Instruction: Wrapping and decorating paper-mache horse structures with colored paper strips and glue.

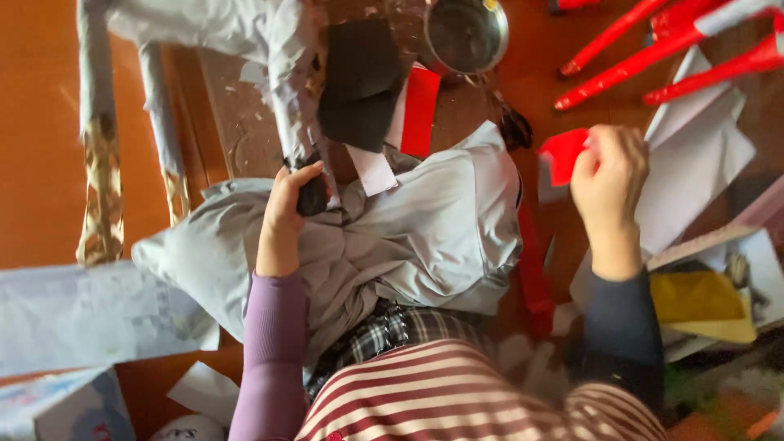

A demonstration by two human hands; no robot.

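Note:
My left hand (287,204) grips the lower end of a paper-wrapped leg of a papier-mâché figure (245,33), where a black patch (359,82) of paper covers part of it. The figure rests over a grey cloth (433,229) spread on my lap. My right hand (608,175) is raised to the right and pinches a small piece of red paper (563,155).
A metal pot (465,33) stands on the wooden floor at top centre. Red painted cone shapes (653,49) lie at top right beside white sheets (694,155). Yellow paper (702,306) and printed sheets lie at right. Two more wrapped legs (98,163) stand at left, above newspaper (82,314).

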